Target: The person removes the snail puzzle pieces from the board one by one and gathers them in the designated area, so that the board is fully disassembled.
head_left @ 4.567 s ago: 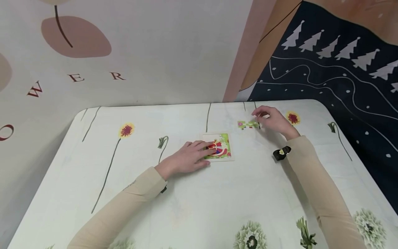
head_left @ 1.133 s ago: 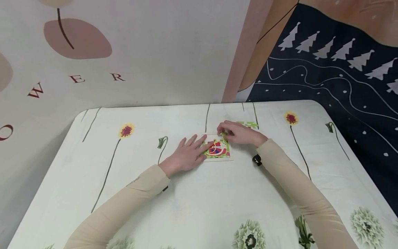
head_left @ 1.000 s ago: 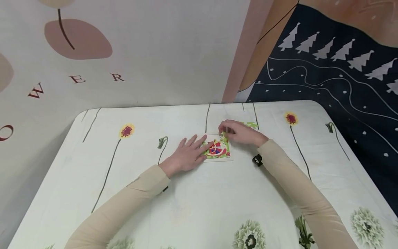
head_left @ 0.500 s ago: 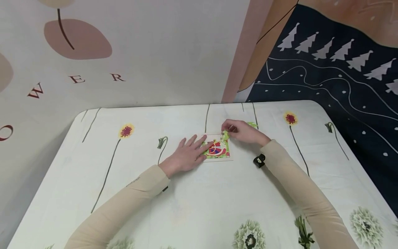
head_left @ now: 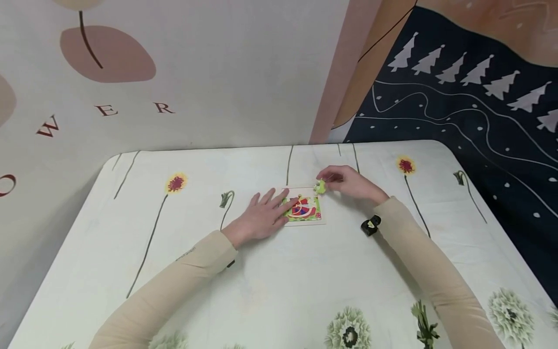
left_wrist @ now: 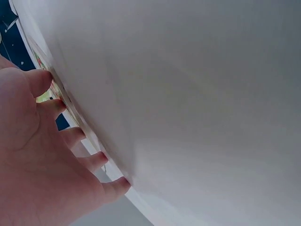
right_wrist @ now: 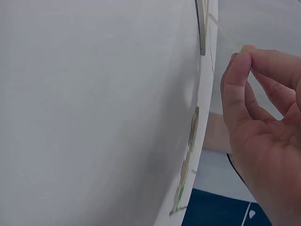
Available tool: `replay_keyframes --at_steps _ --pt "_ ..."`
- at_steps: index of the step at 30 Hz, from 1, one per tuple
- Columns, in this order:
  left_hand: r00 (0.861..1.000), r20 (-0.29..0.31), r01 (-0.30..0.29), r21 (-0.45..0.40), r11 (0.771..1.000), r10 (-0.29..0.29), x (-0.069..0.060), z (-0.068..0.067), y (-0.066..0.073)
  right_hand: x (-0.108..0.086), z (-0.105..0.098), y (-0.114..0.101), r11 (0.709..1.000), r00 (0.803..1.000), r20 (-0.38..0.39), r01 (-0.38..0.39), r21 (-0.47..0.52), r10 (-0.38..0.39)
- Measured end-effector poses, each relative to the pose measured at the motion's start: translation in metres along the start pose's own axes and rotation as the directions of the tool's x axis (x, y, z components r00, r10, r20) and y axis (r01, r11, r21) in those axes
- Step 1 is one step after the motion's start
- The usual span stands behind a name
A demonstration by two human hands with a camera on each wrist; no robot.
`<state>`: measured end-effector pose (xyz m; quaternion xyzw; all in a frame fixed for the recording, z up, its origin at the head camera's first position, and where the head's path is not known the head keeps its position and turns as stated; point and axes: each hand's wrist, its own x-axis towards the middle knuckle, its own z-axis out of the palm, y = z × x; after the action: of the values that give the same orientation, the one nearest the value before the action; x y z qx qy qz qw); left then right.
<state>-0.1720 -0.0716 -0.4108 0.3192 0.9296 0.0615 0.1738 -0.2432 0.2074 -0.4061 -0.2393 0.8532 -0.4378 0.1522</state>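
A small square jigsaw puzzle (head_left: 310, 213) with a red, blue and green picture lies in a pale tray (head_left: 305, 224) near the middle of the table. My left hand (head_left: 260, 218) rests on its left side with fingers spread; the left wrist view shows the fingertips touching down along it. Just above the puzzle's top right corner, my right hand (head_left: 355, 184) pinches a green puzzle piece (head_left: 320, 187) between thumb and fingers. The right wrist view shows the pinching right hand (right_wrist: 268, 103) raised off the table, the piece barely visible.
Loose puzzle pieces (right_wrist: 186, 169) lie on the cloth below the right hand in the right wrist view; the hand hides them in the head view. A white cloth with printed flowers (head_left: 279, 286) covers the table, whose far edge meets a fabric backdrop (head_left: 218, 72).
My right hand went from the loose pieces to the puzzle's top right corner, then lifted the green piece off that corner, slightly right and up. The left hand stays on the puzzle.
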Motion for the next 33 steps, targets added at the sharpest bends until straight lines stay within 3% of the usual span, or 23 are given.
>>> replay_keyframes --at_steps 17,33 --pt "1.000 -0.009 -0.006 0.001 1.000 0.006 0.000 0.001 -0.001 -0.028 -0.024 0.015 0.993 0.990 -0.091 -0.105 0.060 0.110" --pt "1.000 -0.013 -0.006 0.011 1.000 0.006 -0.001 -0.001 0.003 -0.040 -0.042 0.021 0.973 0.957 -0.180 -0.227 0.027 0.228"
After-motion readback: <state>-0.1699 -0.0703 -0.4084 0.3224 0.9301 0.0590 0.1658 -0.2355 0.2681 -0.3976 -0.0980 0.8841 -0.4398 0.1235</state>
